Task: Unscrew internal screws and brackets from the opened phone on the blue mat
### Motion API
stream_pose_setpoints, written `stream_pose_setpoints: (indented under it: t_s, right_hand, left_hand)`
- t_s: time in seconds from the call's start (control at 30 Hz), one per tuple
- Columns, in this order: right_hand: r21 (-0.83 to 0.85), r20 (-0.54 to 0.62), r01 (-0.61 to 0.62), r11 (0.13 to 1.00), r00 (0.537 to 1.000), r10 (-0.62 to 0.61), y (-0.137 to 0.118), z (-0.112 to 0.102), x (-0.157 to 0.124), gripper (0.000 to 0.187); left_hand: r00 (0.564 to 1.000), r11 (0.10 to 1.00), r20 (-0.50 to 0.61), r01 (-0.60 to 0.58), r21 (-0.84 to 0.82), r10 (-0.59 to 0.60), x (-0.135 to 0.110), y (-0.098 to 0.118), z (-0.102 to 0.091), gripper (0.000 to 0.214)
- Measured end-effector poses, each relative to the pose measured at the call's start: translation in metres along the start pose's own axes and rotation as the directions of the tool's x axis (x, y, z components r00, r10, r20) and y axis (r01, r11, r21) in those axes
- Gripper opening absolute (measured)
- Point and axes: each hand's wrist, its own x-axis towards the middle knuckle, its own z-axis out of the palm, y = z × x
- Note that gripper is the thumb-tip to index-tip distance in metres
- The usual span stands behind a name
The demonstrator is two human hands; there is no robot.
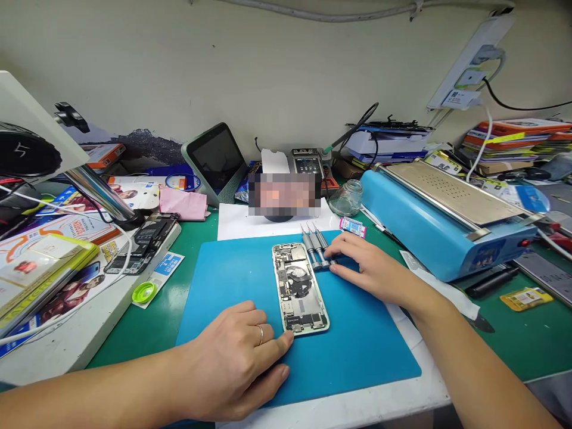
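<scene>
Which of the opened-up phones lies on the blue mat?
The pale-rimmed phone by the left hand; the darker phone lies off the blue mat, near the metal post.

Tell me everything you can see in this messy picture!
Open phone: one, silver-white with dark parts, front centre
Screwdrivers: three visible, grey, right of the phone
Mat: one, blue, under the phone
Table: one, green, under the mat
Dark phone part: one, black, left
Round cap: one, bright green, left of the mat
Folded sheet: one, pink, back left
Screen device: one, pale green and black, back centre
Jar: one, clear, back, right of centre
Machine: one, blue with metal top, right
Small packet: one, yellow, right
Power strip: one, white, upper right
Left grip: one, bare, at the phone's lower corner
Right grip: one, bare, at the screwdrivers
</scene>
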Motion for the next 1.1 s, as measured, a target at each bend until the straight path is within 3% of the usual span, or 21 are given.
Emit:
stream_pose_setpoints:
  t_s: [0.73, 1.1]
  right_hand:
    - [0.061, 0.070, -0.077, 0.995, 0.995, 0.073, 0.0014, 0.0003, 0.0000, 0.022]
    - [0.049, 0.044, -0.077, 0.996, 0.996, 0.074, -0.0015, 0.0029, 0.0008, 0.016]
  left_hand:
    - [1.000, 0.999, 0.003, 0.019, -0.030, -0.019, -0.0004, 0.0005, 0.0009, 0.023]
    - [0.999, 0.999, 0.016, 0.030, -0.030, -0.029, -0.0013, 0.0006, 0.0013, 0.022]
